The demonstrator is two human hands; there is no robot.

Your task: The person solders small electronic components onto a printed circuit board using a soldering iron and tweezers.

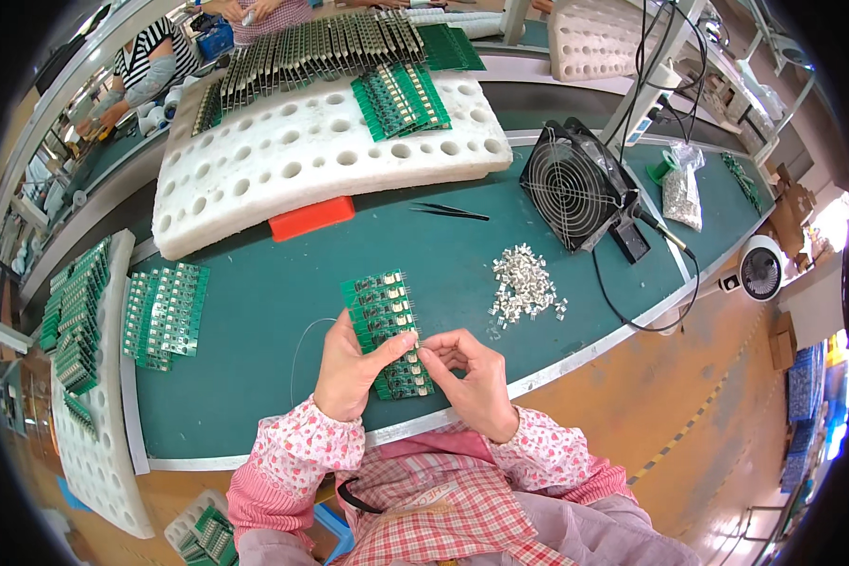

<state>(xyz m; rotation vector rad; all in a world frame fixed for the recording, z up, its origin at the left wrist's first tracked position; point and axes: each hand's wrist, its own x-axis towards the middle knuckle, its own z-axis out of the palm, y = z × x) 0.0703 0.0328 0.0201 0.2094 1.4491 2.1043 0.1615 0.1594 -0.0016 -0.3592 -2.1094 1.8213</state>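
Note:
A green circuit board panel (385, 307) with rows of small white and dark parts is held over the near edge of the green-topped table. My left hand (350, 363) grips its left side, with the thumb lying across its face. At the panel's right edge, my right hand (472, 375) has thumb and forefinger pinched together. Whatever sits between those fingertips is too small to make out. To the right of the panel lies a loose pile of small white connectors (524, 286). Black tweezers (451, 211) rest farther back.
A black fan (580, 184) stands at the right with cables. Behind, a white foam block (283, 172) bears many boards above a red bin (311, 218). More boards (166, 315) lie at the left. A bag of small parts (682, 193) sits far right.

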